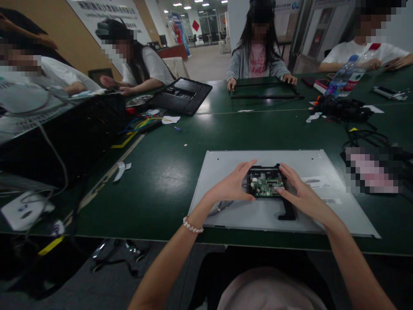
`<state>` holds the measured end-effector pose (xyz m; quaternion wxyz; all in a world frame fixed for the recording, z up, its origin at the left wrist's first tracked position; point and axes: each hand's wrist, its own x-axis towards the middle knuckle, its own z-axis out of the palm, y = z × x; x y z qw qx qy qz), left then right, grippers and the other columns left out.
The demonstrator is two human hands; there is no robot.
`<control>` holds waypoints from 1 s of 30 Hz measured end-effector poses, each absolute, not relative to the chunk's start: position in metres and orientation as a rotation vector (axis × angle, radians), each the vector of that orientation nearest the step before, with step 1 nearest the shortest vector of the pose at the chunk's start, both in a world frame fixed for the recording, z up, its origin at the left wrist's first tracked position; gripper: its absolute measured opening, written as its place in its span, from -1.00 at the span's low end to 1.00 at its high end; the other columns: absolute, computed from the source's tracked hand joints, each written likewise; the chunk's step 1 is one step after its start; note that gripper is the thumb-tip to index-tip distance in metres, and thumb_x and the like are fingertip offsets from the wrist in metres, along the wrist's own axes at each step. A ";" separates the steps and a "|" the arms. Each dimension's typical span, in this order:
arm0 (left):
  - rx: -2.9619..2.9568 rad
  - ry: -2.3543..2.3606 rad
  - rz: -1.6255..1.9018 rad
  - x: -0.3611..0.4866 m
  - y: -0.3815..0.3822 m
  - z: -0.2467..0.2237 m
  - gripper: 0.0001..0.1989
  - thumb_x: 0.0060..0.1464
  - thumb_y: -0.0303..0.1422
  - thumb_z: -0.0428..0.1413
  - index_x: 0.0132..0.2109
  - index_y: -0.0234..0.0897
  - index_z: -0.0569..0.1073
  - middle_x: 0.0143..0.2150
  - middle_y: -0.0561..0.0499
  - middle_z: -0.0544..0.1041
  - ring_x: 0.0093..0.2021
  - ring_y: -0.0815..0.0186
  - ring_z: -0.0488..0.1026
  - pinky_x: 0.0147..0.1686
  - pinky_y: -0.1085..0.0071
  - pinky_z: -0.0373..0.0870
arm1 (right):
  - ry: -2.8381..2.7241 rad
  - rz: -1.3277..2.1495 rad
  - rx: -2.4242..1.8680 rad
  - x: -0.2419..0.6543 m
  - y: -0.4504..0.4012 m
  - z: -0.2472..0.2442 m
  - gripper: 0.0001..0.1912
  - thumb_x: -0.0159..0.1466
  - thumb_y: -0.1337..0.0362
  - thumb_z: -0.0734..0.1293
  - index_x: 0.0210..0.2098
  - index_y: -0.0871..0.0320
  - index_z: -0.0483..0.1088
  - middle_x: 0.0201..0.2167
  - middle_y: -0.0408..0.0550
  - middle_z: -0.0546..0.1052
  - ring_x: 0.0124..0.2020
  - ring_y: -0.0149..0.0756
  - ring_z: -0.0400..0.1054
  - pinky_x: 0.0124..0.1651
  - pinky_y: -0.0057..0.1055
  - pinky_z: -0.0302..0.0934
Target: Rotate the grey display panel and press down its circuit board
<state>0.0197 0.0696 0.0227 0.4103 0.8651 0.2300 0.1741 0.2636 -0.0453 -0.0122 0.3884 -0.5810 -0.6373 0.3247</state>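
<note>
A green circuit board (265,187) sits in a black plastic bracket (288,211) above a flat silver metal panel (251,218). My left hand (232,184) grips the bracket's left side, fingers at the far corner and thumb at the near one. At the right side, my right hand (301,193) holds the same bracket, its thumb lying over the board's edge. An arm of the bracket reaches toward me below my right hand. Thin cables (221,207) lie on the panel beneath my left wrist. Whether the bracket touches the panel everywhere, I cannot tell.
Across the green table (161,185), a co-worker holds a thin black frame (267,98). A black monitor back cover (183,95) lies at the far left, near a large black casing (64,137). Bottles (342,75), black cables (368,137) and a blurred pink object (371,170) are on the right.
</note>
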 end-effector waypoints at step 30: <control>2.038 2.245 0.700 -0.226 0.173 0.054 -0.79 0.16 -0.40 0.06 -0.07 -0.37 0.42 0.08 -0.08 0.43 0.17 0.03 0.28 0.25 0.10 0.03 | -1.686 0.435 -1.619 0.251 -0.052 -0.006 -0.46 0.39 0.05 0.15 0.32 -0.02 0.10 0.30 0.04 0.27 0.31 -0.06 0.14 0.35 0.05 0.01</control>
